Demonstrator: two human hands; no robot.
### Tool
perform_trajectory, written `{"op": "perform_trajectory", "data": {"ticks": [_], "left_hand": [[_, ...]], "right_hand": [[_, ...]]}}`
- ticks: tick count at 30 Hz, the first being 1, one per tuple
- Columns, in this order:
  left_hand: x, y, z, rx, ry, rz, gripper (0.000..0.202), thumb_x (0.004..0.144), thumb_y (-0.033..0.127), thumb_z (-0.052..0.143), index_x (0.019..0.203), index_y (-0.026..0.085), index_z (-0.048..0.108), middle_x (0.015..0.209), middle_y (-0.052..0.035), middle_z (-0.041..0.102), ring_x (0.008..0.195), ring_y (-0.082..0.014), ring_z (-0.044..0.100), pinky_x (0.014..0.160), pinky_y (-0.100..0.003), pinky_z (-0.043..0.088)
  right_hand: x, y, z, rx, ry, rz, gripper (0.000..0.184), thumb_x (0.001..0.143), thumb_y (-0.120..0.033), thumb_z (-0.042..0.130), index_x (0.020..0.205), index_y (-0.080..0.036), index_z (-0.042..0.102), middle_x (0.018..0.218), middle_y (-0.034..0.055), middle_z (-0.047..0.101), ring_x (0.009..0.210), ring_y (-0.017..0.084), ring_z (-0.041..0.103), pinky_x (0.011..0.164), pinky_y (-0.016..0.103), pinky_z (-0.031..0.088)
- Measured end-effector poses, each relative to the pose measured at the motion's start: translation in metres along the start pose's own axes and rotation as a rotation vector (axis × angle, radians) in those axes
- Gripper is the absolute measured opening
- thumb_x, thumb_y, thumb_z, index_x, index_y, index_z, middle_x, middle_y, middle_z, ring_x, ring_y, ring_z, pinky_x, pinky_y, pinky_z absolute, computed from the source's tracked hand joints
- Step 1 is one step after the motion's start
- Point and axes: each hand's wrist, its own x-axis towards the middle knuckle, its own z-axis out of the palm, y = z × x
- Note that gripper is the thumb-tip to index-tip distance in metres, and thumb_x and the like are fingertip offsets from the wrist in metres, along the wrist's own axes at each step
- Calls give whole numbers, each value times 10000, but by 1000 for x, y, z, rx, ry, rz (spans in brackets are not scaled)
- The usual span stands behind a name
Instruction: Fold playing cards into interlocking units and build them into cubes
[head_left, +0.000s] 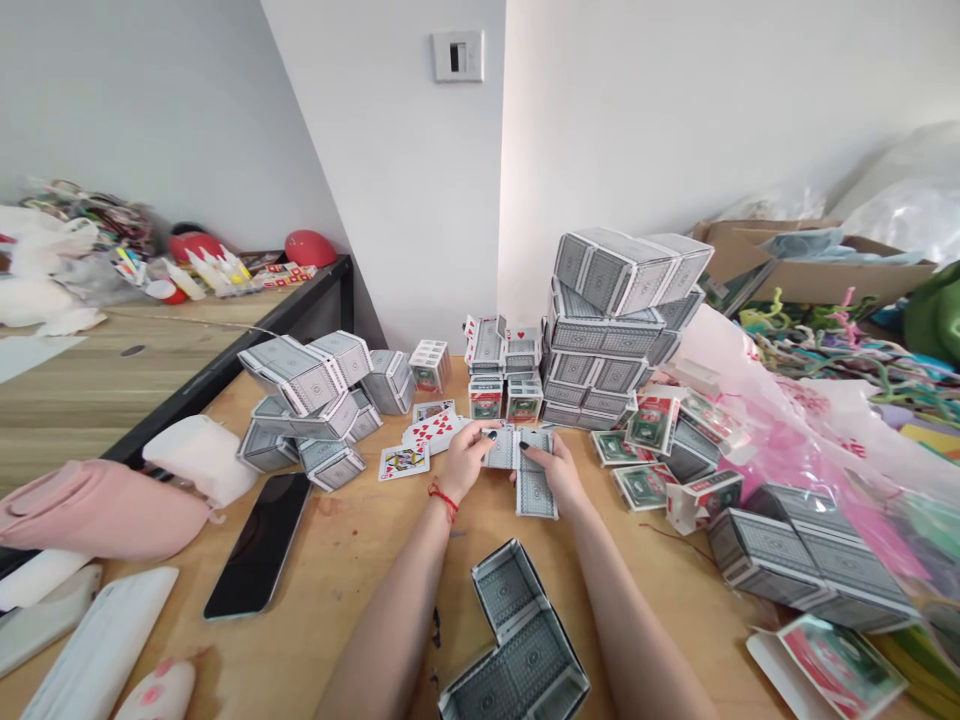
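Note:
My left hand and my right hand meet over the wooden table, both closed on a folded piece of grey-backed playing cards. The piece spans both hands and one card hangs down from it beside my right wrist. A red string circles my left wrist. Face-up cards lie fanned just left of my left hand. An L-shaped block made of cards lies between my forearms near the table's front.
Stacked card blocks stand at the back, left and right. Small card boxes sit behind my hands. A black phone lies left, with pink and white cloth items. Pink plastic and pipe cleaners crowd the right.

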Motion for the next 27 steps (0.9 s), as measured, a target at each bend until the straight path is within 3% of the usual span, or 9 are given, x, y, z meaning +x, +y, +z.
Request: {"op": "perform_trajectory", "data": {"ticks": [4, 8, 13, 20, 27], "left_hand": [[-2, 6, -3, -58, -67, -19, 365, 693, 191, 515, 1053, 154, 564, 604, 31, 480, 522, -78, 392, 500, -197, 303], [-4, 9, -7, -158, -208, 11, 455, 674, 193, 557, 1128, 169, 523, 823, -18, 580, 677, -118, 506, 584, -212, 384], [-4, 7, -12, -258, -388, -21, 566, 663, 247, 613, 1201, 177, 450, 822, -20, 577, 557, -95, 499, 505, -210, 379], [-1, 4, -11, -260, -395, -67, 533, 683, 261, 623, 1184, 165, 465, 696, 22, 535, 482, -77, 485, 458, -197, 352], [0, 1, -9, -195, -304, -87, 457, 730, 334, 571, 1137, 136, 515, 621, 25, 551, 417, -82, 487, 418, -200, 328]], "right_hand": [[-1, -1, 0, 7, -28, 4, 334, 626, -259, 668, 882, -205, 459, 645, -7, 650, 409, 192, 603, 405, 315, 496], [-1, -3, -2, 36, -13, 24, 342, 615, -257, 670, 895, -198, 482, 634, 4, 656, 444, 199, 614, 435, 312, 496], [-1, -6, -3, 51, -67, 70, 297, 630, -256, 644, 889, -178, 520, 551, 11, 642, 431, 187, 594, 421, 281, 464], [0, -5, -4, 89, -76, 90, 327, 619, -240, 650, 911, -183, 516, 591, 11, 655, 443, 186, 600, 409, 270, 459], [1, -4, -3, 85, -68, 108, 356, 593, -260, 667, 901, -188, 503, 593, 10, 660, 451, 194, 611, 444, 300, 493]]}}
